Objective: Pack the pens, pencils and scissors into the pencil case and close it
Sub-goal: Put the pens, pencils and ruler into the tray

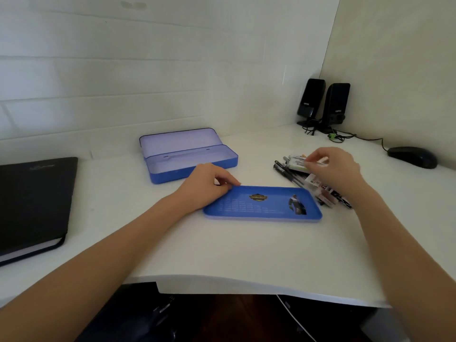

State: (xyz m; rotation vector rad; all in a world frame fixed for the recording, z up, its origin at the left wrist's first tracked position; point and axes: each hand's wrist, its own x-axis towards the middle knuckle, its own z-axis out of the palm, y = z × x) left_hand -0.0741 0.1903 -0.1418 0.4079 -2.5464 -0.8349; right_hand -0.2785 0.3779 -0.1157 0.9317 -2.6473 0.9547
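Nearest me lies the blue tray [261, 206], my left hand [207, 186] resting loosely curled on its far-left corner, gripping nothing. Right of the tray, my right hand [333, 166] pinches something pale in the pile of pens [296, 169]; I can't tell which item. Beyond the tray the case [190, 156] stands open and empty. Packing has hardly begun, I judge: next I lift that piece across into the case. Scissors I can't make out; my hand hides part of the pile.
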